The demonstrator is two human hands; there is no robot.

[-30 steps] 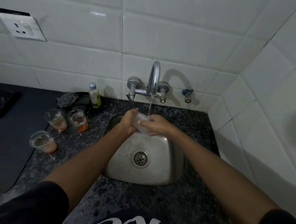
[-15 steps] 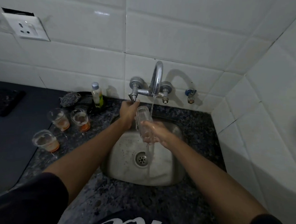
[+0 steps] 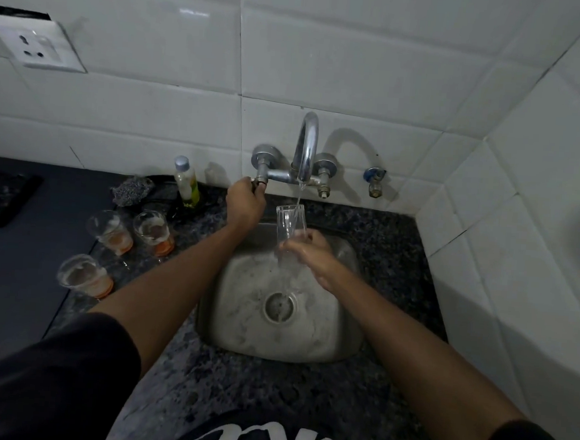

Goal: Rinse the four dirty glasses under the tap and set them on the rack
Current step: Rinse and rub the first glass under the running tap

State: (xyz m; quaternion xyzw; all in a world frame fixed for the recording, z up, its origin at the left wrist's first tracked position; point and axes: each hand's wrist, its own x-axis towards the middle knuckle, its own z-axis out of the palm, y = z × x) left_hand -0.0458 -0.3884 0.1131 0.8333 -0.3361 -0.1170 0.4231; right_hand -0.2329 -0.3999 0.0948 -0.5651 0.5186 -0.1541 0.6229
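A: Right hand has its fingers wrapped round the lower part of the clear glass, upright, rim just under the tap, the stream running straight in

B: And the left hand is curled on the tap's left valve, fingers closed round the knob

A: One wet hand on wet glass, that's my worry. If the grip slides, it drops into the steel sink below the tap and could crack

B: Or a sharp turn of that valve and the water splashes out over the rim

A: Three dirty glasses wait left of the tap on the granite counter, orange dregs in each

B: Beside them a scrubber and a small bottle, close under the valve. An elbow swinging back could clip them

A: No rack anywhere I can see

B: So where the rinsed one goes, I can't tell
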